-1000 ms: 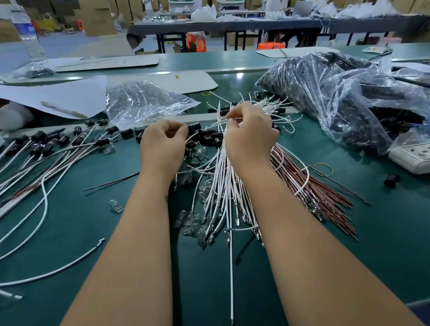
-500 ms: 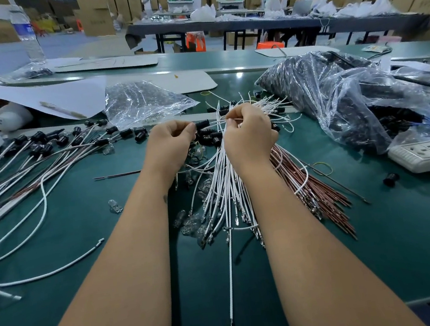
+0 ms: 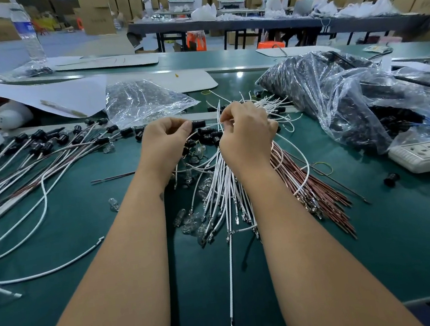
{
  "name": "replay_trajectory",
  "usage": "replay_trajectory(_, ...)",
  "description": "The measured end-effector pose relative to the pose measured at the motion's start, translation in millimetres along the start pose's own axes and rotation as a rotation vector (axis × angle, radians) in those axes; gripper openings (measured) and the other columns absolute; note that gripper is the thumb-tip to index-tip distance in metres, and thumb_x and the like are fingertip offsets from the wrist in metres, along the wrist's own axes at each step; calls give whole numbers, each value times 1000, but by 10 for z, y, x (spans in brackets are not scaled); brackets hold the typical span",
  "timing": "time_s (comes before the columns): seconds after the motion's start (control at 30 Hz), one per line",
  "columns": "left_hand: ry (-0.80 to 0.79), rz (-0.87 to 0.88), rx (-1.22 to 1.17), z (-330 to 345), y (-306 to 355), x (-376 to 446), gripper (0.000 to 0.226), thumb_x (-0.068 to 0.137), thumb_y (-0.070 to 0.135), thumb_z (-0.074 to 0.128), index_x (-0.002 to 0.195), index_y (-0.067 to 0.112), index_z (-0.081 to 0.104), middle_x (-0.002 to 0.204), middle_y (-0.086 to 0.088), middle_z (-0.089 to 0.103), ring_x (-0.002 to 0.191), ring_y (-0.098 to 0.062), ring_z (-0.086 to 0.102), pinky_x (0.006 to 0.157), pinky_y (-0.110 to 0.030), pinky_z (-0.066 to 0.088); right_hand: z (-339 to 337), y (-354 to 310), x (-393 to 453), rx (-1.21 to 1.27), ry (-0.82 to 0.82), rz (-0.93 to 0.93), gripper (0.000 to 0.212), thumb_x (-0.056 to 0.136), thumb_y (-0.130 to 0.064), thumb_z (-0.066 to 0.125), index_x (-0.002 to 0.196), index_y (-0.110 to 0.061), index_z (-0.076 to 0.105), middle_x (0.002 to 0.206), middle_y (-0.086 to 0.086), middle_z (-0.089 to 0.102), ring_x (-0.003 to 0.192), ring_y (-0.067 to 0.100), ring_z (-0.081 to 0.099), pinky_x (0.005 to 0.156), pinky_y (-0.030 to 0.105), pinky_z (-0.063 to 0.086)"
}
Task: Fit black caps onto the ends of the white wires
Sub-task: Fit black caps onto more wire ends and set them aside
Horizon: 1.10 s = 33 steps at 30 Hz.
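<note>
My left hand (image 3: 164, 141) pinches a small black cap (image 3: 198, 124) between thumb and fingers. My right hand (image 3: 245, 135) pinches a thin white wire (image 3: 210, 123) whose end points into that cap. A bundle of loose white wires (image 3: 225, 188) fans out on the green table under my right wrist. Loose black caps (image 3: 209, 136) lie in a small heap just below my fingers. At the left lie wires fitted with black caps (image 3: 43, 147).
A clear bag of black parts (image 3: 335, 95) lies at the right, and a smaller clear bag (image 3: 145, 101) lies behind my left hand. Brown wires (image 3: 322, 196) spread to the right of the white bundle. A power strip (image 3: 422, 155) sits at the right edge. Small glass bulbs (image 3: 191, 221) are scattered near the middle.
My left hand has lifted a little with a black cap now showing at its fingertips. The white wire end in my right hand now meets the cap.
</note>
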<state>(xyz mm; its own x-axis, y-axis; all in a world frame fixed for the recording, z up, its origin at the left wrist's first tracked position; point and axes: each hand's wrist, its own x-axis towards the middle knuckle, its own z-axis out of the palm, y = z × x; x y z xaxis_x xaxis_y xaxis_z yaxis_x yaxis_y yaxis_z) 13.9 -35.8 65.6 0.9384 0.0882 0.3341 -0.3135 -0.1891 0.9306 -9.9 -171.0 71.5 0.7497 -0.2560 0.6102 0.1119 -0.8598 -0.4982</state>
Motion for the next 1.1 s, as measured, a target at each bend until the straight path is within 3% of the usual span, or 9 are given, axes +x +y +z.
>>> replay_trajectory(0.17, -62, -6, 49, -2, 3, -15, 15, 90, 19, 65, 76, 23, 69, 68, 11, 66, 59, 6, 56, 58, -5, 43, -8, -22, -7, 4, -1, -33, 19, 90, -7, 53, 95, -24, 61, 91, -10, 47, 93, 11, 38, 77, 30, 16)
replay_trajectory(0.3, -28, -22, -15, 13, 17, -17, 15, 91, 17, 63, 77, 20, 69, 76, 1, 69, 67, -3, 59, 70, -15, 49, 13, -44, -16, 30, -81, -41, 17, 91, -12, 54, 97, -23, 66, 96, -8, 53, 104, 16, 45, 79, 30, 17)
replay_trajectory(0.4, 1, -16, -53, 11, 31, -16, 12, 91, 16, 64, 81, 21, 69, 74, 5, 69, 64, 5, 61, 68, -9, 49, 27, -26, -18, 26, -117, -38, 28, 87, -3, 52, 101, -20, 69, 94, -6, 50, 104, 18, 44, 76, 29, 16)
replay_trajectory(0.47, -4, -13, -47, 19, 28, -16, 13, 91, 15, 64, 80, 22, 69, 74, 5, 69, 64, 5, 61, 68, -9, 49, 25, -33, -19, 76, -101, -45, 36, 84, 4, 50, 105, -18, 69, 98, -2, 57, 103, 19, 46, 75, 28, 17)
replay_trajectory(0.6, -66, -11, 18, 62, 34, -31, 9, 90, 12, 64, 88, 16, 71, 79, 2, 70, 66, 5, 60, 63, -6, 45, 19, -72, -39, 150, -84, -82, 42, 85, 7, 53, 120, -13, 60, 90, -2, 59, 98, 19, 51, 83, 30, 29)
replay_trajectory(0.8, -64, 85, 74, 57, 57, -51, 17, 86, 0, 65, 93, 14, 70, 82, 2, 69, 67, 7, 62, 66, -7, 46, 4, -86, -40, 147, -120, -119, 32, 87, 0, 51, 115, -9, 65, 106, 10, 63, 105, 27, 52, 95, 42, 40)
replay_trajectory(0.9, -53, 167, 262, 70, 38, -58, 13, 89, 2, 62, 96, 11, 69, 83, 3, 66, 73, -1, 61, 66, -4, 42, 24, -74, -39, 108, -183, -131, 26, 90, -10, 55, 113, -11, 65, 105, 7, 57, 105, 25, 50, 93, 38, 38)
replay_trajectory(1.0, -26, 210, 488, 90, -1, -47, 11, 92, 9, 59, 99, 7, 67, 93, -5, 67, 87, -18, 59, 79, -21, 44, 44, -35, -21, 2, -183, -127, 17, 95, -14, 53, 108, -15, 63, 97, -2, 47, 99, 19, 49, 82, 30, 30)
replay_trajectory(1.1, 182, 84, 712, 4, -56, 2, 18, 96, 16, 53, 107, 8, 65, 106, -10, 67, 102, -28, 55, 89, -36, 42, 23, 8, -2, -119, -93, -58, 18, 94, -10, 51, 107, -17, 60, 101, -1, 54, 98, 19, 51, 80, 30, 25)
